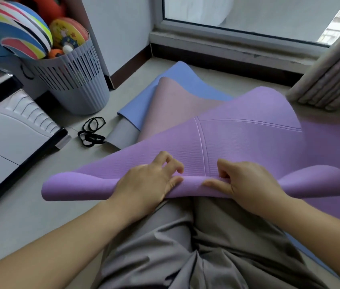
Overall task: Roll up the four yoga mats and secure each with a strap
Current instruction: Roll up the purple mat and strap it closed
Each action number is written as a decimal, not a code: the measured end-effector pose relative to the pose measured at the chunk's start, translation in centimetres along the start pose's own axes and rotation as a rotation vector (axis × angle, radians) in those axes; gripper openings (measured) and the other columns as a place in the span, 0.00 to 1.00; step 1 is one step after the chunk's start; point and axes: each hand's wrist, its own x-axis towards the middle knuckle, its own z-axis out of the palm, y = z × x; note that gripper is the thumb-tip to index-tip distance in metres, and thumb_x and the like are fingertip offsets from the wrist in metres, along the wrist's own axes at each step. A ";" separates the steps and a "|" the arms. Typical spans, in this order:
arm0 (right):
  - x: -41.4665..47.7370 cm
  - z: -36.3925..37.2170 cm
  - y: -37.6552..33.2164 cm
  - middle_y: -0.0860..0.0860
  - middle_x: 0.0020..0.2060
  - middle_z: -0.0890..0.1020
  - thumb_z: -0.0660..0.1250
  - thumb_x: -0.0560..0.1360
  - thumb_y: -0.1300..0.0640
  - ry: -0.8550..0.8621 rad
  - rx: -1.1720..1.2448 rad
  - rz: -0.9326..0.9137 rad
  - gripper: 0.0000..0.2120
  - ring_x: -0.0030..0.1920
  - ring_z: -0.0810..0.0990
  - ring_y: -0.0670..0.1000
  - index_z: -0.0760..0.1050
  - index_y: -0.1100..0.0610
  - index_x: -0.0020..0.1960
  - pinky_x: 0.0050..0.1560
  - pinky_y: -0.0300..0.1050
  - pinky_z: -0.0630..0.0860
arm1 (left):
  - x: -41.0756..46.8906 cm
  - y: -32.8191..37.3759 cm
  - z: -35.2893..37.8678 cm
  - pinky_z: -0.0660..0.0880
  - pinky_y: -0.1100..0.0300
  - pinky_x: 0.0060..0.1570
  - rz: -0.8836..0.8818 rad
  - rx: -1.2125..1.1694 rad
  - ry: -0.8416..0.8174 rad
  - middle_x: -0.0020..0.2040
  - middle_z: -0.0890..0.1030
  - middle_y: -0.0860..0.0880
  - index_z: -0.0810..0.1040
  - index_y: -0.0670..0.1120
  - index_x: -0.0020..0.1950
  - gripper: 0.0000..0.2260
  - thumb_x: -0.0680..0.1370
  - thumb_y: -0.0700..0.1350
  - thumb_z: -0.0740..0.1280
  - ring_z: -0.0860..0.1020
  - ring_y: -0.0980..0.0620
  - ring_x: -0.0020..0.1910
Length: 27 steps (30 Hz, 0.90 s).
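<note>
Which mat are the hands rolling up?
The purple mat: the left hand and right hand grip its curled near edge. The pink mat and blue mat lie untouched behind.

Both forearms bare, reaching fwd over lap, angled inward. L hand [150,182] palm down, fingers curled behind the rolled edge of the mat [227,142], thumb lying along it. R hand [246,184] same grip, thumb pointing at L. Hands near, not touching.
</note>
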 end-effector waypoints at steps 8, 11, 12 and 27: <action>0.2 0.0 0.7 0.43 0.29 0.68 0.53 0.65 0.22 0.048 0.142 0.035 0.27 0.32 0.66 0.47 0.59 0.47 0.35 0.32 0.41 0.60 | -0.1 -1.8 1.9 0.69 0.54 0.44 0.446 0.163 0.334 0.50 0.71 0.49 0.72 0.48 0.56 0.20 0.75 0.62 0.61 0.71 0.47 0.45; 0.4 0.5 0.9 0.43 0.26 0.68 0.61 0.68 0.31 0.237 0.106 -0.035 0.23 0.34 0.67 0.48 0.63 0.50 0.31 0.32 0.38 0.62 | 0.1 -1.3 1.9 0.67 0.52 0.42 0.433 0.299 0.334 0.45 0.76 0.48 0.75 0.48 0.54 0.18 0.72 0.59 0.64 0.73 0.46 0.40; 0.5 0.6 1.0 0.43 0.27 0.69 0.63 0.70 0.34 0.313 0.087 -0.101 0.22 0.35 0.68 0.50 0.65 0.51 0.31 0.33 0.41 0.65 | 0.1 -1.2 1.7 0.67 0.53 0.43 0.417 0.302 0.331 0.43 0.77 0.49 0.78 0.49 0.53 0.17 0.72 0.58 0.64 0.73 0.46 0.40; 4.0 -5.7 1.6 0.33 0.31 0.75 0.68 0.70 0.38 -0.321 0.027 -0.023 0.12 0.39 0.75 0.40 0.81 0.42 0.49 0.38 0.36 0.67 | 4.0 0.1 -2.8 0.70 0.56 0.53 0.087 0.084 -0.150 0.60 0.74 0.52 0.66 0.58 0.65 0.11 0.83 0.52 0.55 0.75 0.47 0.57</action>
